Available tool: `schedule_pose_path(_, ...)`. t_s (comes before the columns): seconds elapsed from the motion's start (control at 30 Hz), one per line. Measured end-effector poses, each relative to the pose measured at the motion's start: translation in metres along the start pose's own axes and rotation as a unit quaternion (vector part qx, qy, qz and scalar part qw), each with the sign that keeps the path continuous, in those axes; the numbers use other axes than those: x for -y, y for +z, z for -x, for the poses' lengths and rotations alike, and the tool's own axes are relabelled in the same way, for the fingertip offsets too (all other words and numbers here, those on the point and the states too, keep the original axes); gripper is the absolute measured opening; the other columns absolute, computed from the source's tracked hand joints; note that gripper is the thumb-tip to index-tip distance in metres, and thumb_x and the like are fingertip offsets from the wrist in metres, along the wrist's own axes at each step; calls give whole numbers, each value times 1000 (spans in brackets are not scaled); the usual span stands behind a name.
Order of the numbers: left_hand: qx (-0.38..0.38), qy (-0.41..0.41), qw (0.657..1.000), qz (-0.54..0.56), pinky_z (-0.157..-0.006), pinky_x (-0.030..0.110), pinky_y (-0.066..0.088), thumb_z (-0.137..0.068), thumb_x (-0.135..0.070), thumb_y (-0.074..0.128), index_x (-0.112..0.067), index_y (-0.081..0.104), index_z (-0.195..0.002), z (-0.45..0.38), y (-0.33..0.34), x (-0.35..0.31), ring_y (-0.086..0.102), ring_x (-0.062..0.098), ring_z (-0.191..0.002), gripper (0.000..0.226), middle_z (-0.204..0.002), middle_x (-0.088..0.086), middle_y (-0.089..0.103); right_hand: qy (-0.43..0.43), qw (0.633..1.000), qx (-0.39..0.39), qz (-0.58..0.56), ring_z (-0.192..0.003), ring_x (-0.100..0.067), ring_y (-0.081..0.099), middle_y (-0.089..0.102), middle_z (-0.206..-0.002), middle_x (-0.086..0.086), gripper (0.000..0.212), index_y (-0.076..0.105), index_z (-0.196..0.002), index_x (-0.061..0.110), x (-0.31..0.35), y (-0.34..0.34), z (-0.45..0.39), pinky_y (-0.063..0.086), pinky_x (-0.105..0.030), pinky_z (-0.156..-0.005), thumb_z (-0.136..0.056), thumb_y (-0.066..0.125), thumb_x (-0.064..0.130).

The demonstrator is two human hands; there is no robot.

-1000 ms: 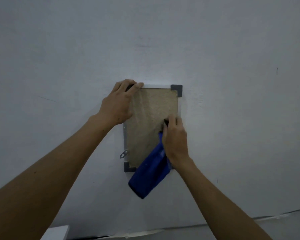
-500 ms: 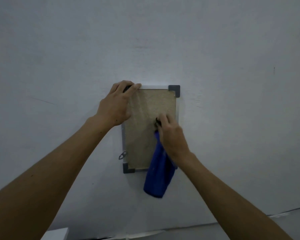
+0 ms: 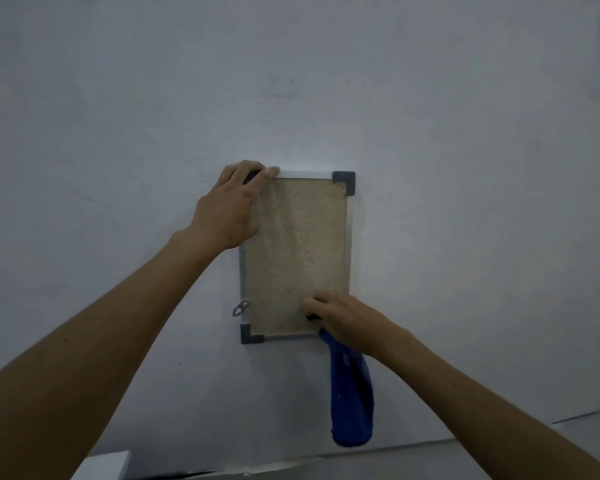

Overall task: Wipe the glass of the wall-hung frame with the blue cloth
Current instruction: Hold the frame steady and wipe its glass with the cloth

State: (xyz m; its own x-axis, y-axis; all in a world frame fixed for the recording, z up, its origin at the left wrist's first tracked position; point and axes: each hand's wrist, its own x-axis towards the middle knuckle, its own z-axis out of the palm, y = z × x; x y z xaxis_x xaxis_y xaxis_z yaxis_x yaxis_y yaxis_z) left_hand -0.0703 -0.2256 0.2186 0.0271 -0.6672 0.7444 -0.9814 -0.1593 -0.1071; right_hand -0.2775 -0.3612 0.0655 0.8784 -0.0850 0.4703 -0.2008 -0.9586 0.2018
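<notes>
Right hand dropped to frame's bottom edge, grip pinching blue cloth, left hand clasping top-left corner

Plain white wall filled nearly the whole view, with faint scuffs and a thin scratch toward its left side. White box-like object sat at the wall's bottom left edge, cut off by the view. Dark seam line ran along the wall's lower right corner.
</notes>
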Motion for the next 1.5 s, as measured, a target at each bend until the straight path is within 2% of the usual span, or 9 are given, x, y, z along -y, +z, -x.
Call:
schedule_pose_path(0.13, -4, -3, 1000, 1, -83, 42, 57, -74, -12, 79, -26, 29, -152, 0, -1, 0, 27, 22, -138, 94, -149, -1, 30, 94, 969, -229, 8, -81, -14, 54, 54, -104, -2, 10, 50, -106, 17, -14, -41, -29, 53, -26, -72, -98, 56, 13)
schedule_pose_path(0.2, -1, -3, 1000, 2, -83, 42, 57, -75, -13, 79, -26, 29, -153, -1, -1, -1, 27, 21, -138, 94, -149, -1, 30, 109, 953, -279, 42, -89, -17, 53, 55, -108, -4, 16, 51, -108, 15, -17, -54, -42, 51, -25, -75, -96, 58, 7)
schedule_pose_path(0.37, -5, 1, 1000, 2, -85, 43, 57, -76, -11, 77, -25, 28, -153, 0, 0, 0, 26, 22, -139, 92, -150, 0, 30, 68, 974, -214, 39, -84, -19, 51, 55, -102, -7, 18, 54, -102, 10, -9, -27, -24, 51, -30, -70, -90, 62, 0)
schedule_pose_path(0.57, -4, 3, 1000, 4, -83, 44, 57, -75, -12, 78, -25, 29, -153, 0, 0, 0, 26, 22, -139, 93, -149, 0, 31, 34, 999, -13, 13, -80, -16, 49, 53, -103, -4, 15, 50, -101, 14, 5, 17, 23, 53, -36, -68, -93, 60, 5)
schedule_pose_path(0.77, -13, -1, 1000, -1, -80, 39, 57, -75, -12, 79, -26, 29, -152, 0, 3, 1, 26, 21, -139, 93, -149, -2, 30, 73, 979, -182, 56, -74, -11, 48, 55, -98, -5, 13, 51, -104, 14, -18, -50, -31, 53, -27, -64, -96, 59, 11)
schedule_pose_path(1.03, -23, 3, 1000, 4, -84, 37, 54, -75, -14, 79, -29, 28, -153, -1, 6, 5, 25, 18, -140, 94, -150, -5, 29, 117, 932, -332, 82, -74, -24, 50, 53, -93, -12, 6, 53, -101, 5, -26, -128, -101, 51, -39, -61, -97, 52, 0)
schedule_pose_path(1.17, -19, 4, 1000, 3, -80, 37, 55, -74, -16, 81, -30, 27, -153, -1, 4, 6, 25, 19, -140, 96, -150, -5, 29, 82, 957, -273, 45, -75, -19, 53, 58, -98, -10, 10, 56, -101, 6, -10, -95, -84, 53, -34, -66, -93, 59, 0)
schedule_pose_path(1.4, -20, 5, 1000, 2, -79, 35, 56, -75, -11, 77, -28, 28, -153, 1, 2, 3, 25, 19, -140, 94, -150, -4, 29, -18, 1000, -6, 9, -78, -17, 45, 57, -103, -12, 14, 58, -106, 6, 8, -31, -37, 47, -34, -67, -92, 60, 3)
schedule_pose_path(1.5, -20, 7, 1000, 4, -80, 34, 56, -75, -11, 77, -28, 28, -153, 1, 3, 3, 26, 19, -139, 94, -150, -4, 30, 0, 1000, -23, 11, -80, -19, 54, 57, -104, -9, 13, 58, -109, 8, 4, -45, -47, 55, -38, -72, -96, 58, 10)
